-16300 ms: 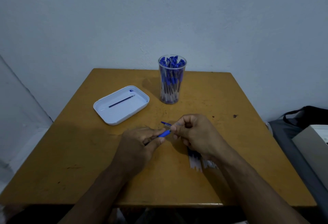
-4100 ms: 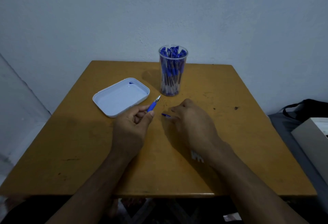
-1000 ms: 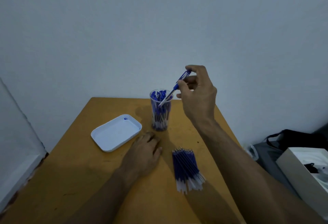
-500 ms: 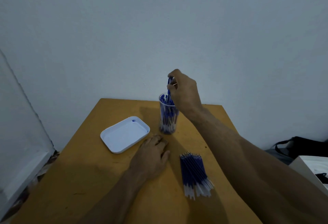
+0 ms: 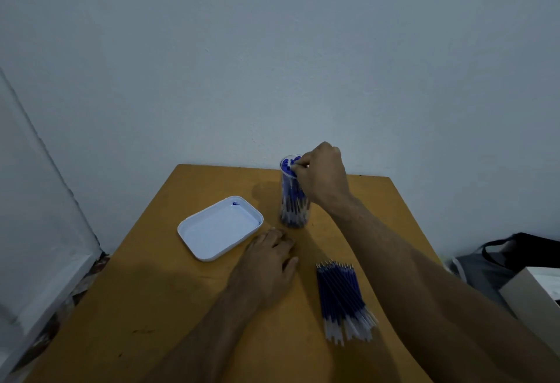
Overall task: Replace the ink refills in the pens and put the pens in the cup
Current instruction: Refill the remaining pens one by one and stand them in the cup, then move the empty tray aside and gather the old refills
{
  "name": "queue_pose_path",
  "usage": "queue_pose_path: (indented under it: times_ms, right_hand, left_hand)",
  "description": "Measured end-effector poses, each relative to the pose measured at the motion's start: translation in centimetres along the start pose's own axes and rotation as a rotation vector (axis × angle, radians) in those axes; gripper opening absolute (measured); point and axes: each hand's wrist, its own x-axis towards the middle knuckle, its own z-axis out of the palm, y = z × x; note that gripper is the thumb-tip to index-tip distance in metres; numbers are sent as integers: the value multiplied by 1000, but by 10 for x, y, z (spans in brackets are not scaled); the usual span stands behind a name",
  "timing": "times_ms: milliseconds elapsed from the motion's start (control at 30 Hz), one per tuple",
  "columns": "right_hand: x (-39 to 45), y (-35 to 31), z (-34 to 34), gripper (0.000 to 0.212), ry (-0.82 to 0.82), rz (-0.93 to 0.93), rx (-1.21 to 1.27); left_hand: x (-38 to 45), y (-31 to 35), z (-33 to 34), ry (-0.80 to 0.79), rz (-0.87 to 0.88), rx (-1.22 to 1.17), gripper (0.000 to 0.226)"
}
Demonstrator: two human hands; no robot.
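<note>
A clear cup (image 5: 292, 214) packed with blue pens stands at the back of the wooden table (image 5: 169, 322). My right hand (image 5: 322, 176) is over the cup's rim, its curled fingertips pinching the top of a blue pen (image 5: 293, 162) that stands inside among the others. My left hand (image 5: 268, 264) lies flat on the table in front of the cup, holding nothing. A bundle of blue ink refills (image 5: 341, 294) lies on the table to the right of my left hand.
A white tray (image 5: 218, 229) sits left of the cup with only a small blue bit (image 5: 235, 203) in its far corner. A dark bag (image 5: 521, 252) and a pale box (image 5: 536, 297) are beyond the table's right edge. The wall is close behind the cup.
My right hand has come down with the pen, which now stands in the cup. My left hand stays flat on the table.
</note>
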Motion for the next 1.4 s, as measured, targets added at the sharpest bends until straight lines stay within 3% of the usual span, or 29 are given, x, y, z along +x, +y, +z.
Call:
queue_pose_path:
  times_ms: [200, 367, 500, 633, 1033, 1400]
  right_hand:
    - [-5, 1, -7, 19, 17, 36, 161]
    - [-32, 9, -14, 44, 99, 109, 257]
    - [-53, 22, -13, 70, -4, 147, 270]
    - [-64, 31, -7, 82, -56, 149, 270]
    - [-66, 34, 7, 73, 29, 111, 444]
    - [-12, 80, -8, 71, 74, 190, 430]
  left_hand:
    - [-1, 0, -2, 11, 6, -13, 51]
    - [1, 3, -10, 49, 8, -112, 50]
    - [17, 20, -37, 287, -83, -357, 40]
    - [48, 30, -59, 450, -115, -531, 68]
    - [85, 23, -50, 515, -169, -740, 66]
    - [158, 51, -37, 479, -158, -718, 65]
